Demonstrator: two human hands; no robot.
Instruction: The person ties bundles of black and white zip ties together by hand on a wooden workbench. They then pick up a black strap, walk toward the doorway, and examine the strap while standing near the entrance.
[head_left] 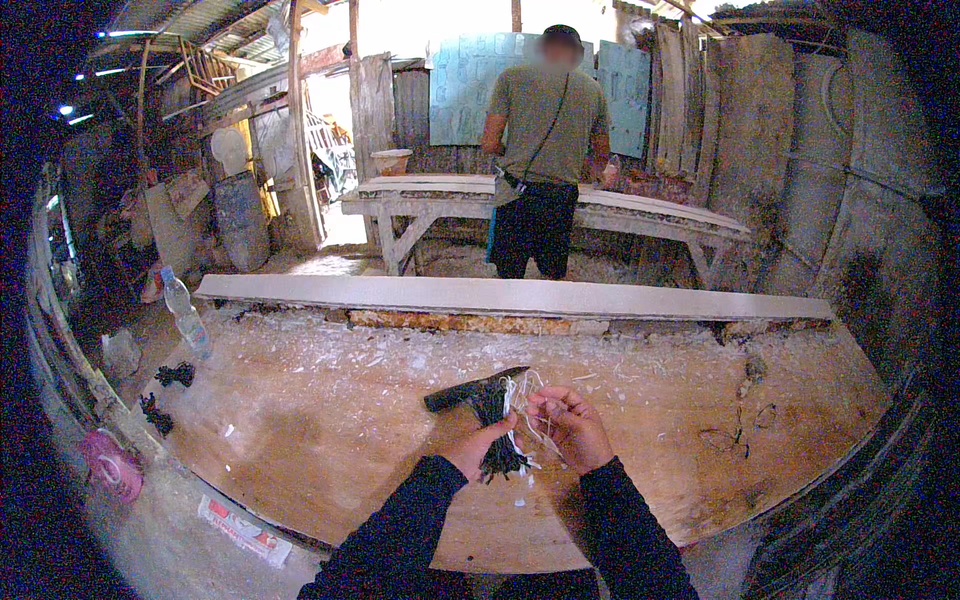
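Note:
Over the middle of the table my left hand [482, 448] is closed round a bundle of black and white cords [491, 405]. The bundle's cut-looking black ends hang below the fingers. Just to the right, my right hand [573, 430] has its fingertips pinched on thin white strings [533, 383] that loop out from the bundle. Behind the bundle lies a dark, tapered piece [450, 395] with a pointed right end; its material is unclear. The bundle covers part of it.
White scraps litter the wooden table [330, 420], and a long pale board [500, 295] runs along its far edge. At the left are a plastic bottle [185, 312] and small black bundles [175, 374]. Thin wire or cord [722, 438] lies right. Beyond, a person [548, 120] stands by a bench [640, 205].

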